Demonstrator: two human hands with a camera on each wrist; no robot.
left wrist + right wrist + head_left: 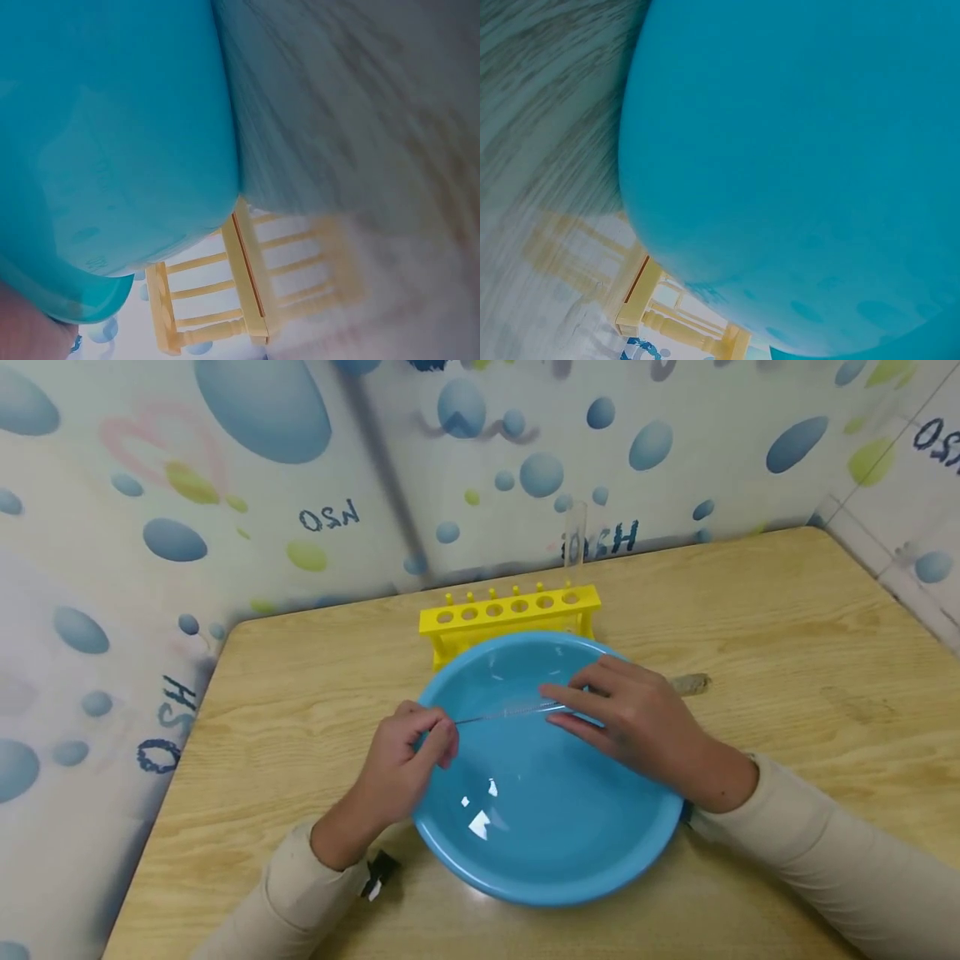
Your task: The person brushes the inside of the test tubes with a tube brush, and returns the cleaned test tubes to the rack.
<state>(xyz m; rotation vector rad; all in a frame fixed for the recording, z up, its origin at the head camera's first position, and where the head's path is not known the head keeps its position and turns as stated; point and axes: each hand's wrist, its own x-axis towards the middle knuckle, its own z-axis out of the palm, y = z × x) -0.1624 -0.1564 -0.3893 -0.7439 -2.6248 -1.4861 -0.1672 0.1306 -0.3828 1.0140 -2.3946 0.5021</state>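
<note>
Head view shows the blue basin (555,893) mid-frame, and over it the right hand (641,718) and left hand (408,756) grasp, respectively, a clear tube (551,706) and a thin wire (474,719), which I'd judge best kept aligned and worked gently.

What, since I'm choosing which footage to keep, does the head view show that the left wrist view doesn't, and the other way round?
Only the head view: the right hand, the thin rod between it and the left hand, the clear upright tube at the yellow rack, and the blue basin's inside.
Only the left wrist view: the basin's outer side down to the tabletop, with the rack's reflection there.
Both: basin, rack, tabletop, spotted wall and, it seems, part of the left hand.
</note>
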